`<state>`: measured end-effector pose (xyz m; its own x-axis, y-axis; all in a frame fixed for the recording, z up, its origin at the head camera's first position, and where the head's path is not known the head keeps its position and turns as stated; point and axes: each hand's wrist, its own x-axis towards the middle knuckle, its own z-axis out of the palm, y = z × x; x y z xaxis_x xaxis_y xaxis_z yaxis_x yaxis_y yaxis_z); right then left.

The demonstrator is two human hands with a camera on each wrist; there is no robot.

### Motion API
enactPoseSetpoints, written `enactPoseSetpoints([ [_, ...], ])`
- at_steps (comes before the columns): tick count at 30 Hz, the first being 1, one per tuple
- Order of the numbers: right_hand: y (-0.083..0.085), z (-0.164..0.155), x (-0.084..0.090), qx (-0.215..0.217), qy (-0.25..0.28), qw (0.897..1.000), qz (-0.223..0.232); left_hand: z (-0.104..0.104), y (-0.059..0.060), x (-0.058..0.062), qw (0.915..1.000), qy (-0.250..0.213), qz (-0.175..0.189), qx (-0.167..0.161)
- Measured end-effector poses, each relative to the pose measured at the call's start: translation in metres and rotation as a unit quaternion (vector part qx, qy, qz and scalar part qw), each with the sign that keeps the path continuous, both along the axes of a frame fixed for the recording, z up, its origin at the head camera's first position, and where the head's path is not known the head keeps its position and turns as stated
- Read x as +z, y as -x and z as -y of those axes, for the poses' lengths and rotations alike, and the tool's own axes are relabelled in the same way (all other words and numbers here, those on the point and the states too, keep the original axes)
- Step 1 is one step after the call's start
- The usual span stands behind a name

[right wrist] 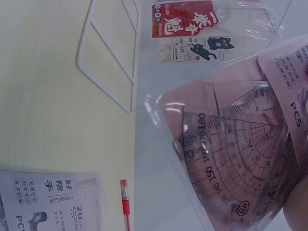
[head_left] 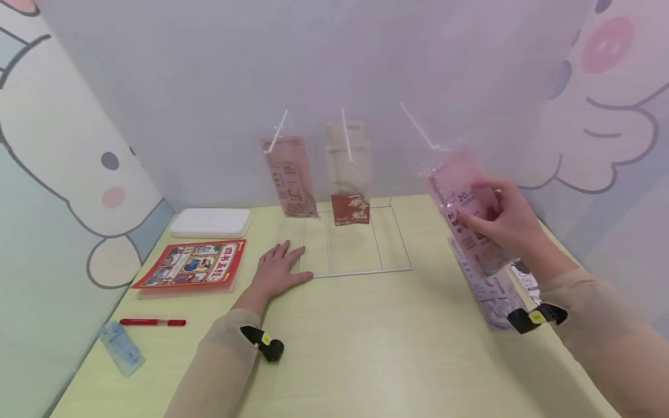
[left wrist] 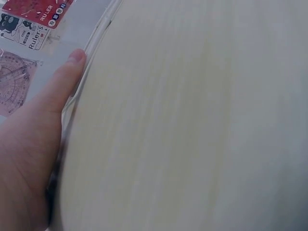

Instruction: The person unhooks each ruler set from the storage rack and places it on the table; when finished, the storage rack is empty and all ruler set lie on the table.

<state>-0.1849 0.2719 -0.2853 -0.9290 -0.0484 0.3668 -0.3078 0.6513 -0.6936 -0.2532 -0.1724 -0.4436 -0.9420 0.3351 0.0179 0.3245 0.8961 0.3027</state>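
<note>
My right hand [head_left: 504, 215] pinches a pink ruler-set packet [head_left: 460, 191], held tilted. The packet's top lies at the tip of the right white hook [head_left: 418, 125]; whether its hole is on the hook I cannot tell. A protractor [right wrist: 231, 159] shows through its clear bag in the right wrist view. On the left, my left hand [head_left: 277, 270] rests, fingers spread, at the left side of a white wire rack [head_left: 366, 271]. Another pink ruler packet [head_left: 290, 174] hangs from the left hook. The middle hook carries cream ruler packets, the front one with a red label [head_left: 350, 209].
A purple ruler packet [head_left: 488, 296] lies at the right, with a black-and-white packet [head_left: 525, 278] beside it. On the left are a white case [head_left: 211, 222], a red-bordered book [head_left: 193, 264], a red pen [head_left: 153, 322] and a small pale-blue packet [head_left: 121, 348].
</note>
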Motion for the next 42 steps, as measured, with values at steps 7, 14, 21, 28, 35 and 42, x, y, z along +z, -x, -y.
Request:
enactPoseSetpoints([
  [7, -0.005, -0.001, -0.003, 0.015, 0.051, 0.998, -0.016, 0.002, 0.002, -0.005, 1.0000, -0.005, -0.002, 0.000],
  [14, 0.001, -0.003, -0.012, -0.022, 0.102, 0.994, 0.009, 0.003, 0.003, -0.001, 1.0000, -0.004, -0.002, -0.003],
  [21, 0.013, -0.008, -0.053, -0.045, 0.062, 0.991, 0.109, 0.002, 0.002, -0.002, 0.9999, -0.003, -0.007, -0.007],
  [28, 0.023, -0.007, -0.094, -0.001, -0.021, 0.984, 0.179, 0.002, 0.001, -0.002, 0.9999, -0.005, -0.007, -0.005],
  [35, 0.023, 0.003, -0.110, 0.009, -0.151, 0.971, 0.184, 0.001, 0.000, 0.000, 1.0000, -0.006, -0.006, -0.005],
  [42, 0.018, 0.010, -0.117, 0.022, -0.146, 0.958, 0.247, 0.000, -0.001, 0.003, 0.9999, -0.007, -0.010, -0.008],
])
